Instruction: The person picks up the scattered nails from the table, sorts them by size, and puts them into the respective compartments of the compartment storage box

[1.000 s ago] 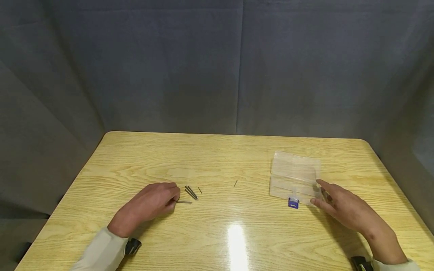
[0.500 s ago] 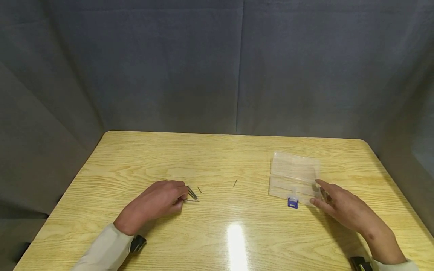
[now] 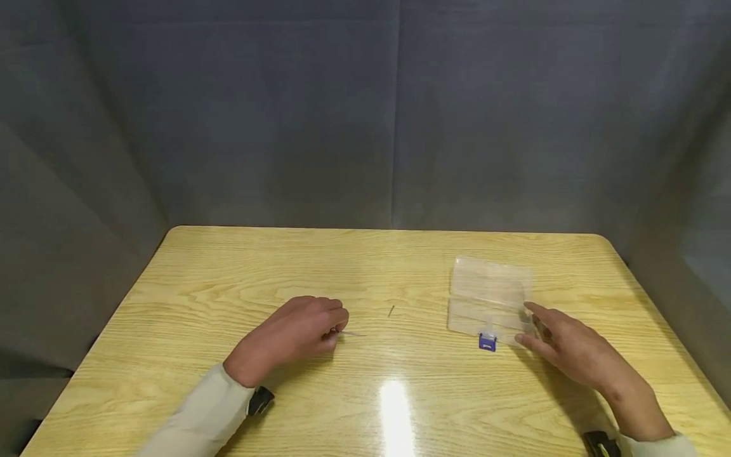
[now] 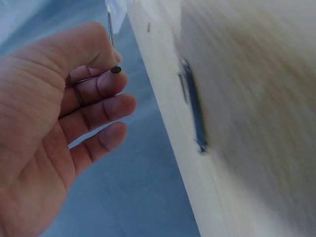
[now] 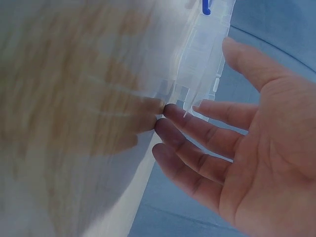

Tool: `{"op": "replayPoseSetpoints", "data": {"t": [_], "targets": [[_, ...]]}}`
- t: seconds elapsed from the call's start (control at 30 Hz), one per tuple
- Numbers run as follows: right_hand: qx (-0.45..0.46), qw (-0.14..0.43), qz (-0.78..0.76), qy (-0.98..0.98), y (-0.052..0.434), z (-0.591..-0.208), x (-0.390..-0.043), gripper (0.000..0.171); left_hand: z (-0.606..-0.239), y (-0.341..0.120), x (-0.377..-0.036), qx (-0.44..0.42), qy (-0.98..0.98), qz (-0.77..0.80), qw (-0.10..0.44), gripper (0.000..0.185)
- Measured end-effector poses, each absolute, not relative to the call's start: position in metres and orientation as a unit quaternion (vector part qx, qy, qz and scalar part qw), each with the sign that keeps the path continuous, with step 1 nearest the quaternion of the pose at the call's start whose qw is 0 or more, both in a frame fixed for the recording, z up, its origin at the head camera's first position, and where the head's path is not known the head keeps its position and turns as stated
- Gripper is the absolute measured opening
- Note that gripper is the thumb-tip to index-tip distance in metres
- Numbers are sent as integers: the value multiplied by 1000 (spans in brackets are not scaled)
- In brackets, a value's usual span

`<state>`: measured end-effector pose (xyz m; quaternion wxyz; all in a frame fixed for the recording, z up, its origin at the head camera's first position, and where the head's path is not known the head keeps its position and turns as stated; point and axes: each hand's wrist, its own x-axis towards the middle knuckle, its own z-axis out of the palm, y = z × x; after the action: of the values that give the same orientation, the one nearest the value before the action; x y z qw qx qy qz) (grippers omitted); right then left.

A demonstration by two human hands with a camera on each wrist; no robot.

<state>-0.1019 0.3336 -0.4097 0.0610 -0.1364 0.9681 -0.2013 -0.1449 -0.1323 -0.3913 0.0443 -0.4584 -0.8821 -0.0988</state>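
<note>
Clear plastic box (image 3: 490, 298) beside right hand (image 3: 562, 349)

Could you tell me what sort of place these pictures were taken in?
Probably a staged recording booth, not a real workshop: grey fabric backdrop on all sides, a wooden table, and only a clear plastic box and a few nails between the hands.

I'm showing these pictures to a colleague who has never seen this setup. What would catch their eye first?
Probably the clear plastic box with its blue latch, lying open on the right of the wooden table, the right hand touching its near corner with straight fingers. Next, the left hand at centre-left, pinching a thin nail; one small nail lies loose between hand and box.
</note>
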Motion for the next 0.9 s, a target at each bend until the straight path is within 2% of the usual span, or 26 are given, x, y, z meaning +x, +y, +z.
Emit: {"op": "replayPoseSetpoints", "data": {"t": [0.4, 0.9], "targets": [[-137, 62, -219, 964, 333, -406, -107, 73, -380, -76, -155, -505, -856, -81, 73, 26], [-133, 49, -234, 962, 332, -406, -102, 72, -380, -15, -179, -481, -870, -110, 14, 25]]}}
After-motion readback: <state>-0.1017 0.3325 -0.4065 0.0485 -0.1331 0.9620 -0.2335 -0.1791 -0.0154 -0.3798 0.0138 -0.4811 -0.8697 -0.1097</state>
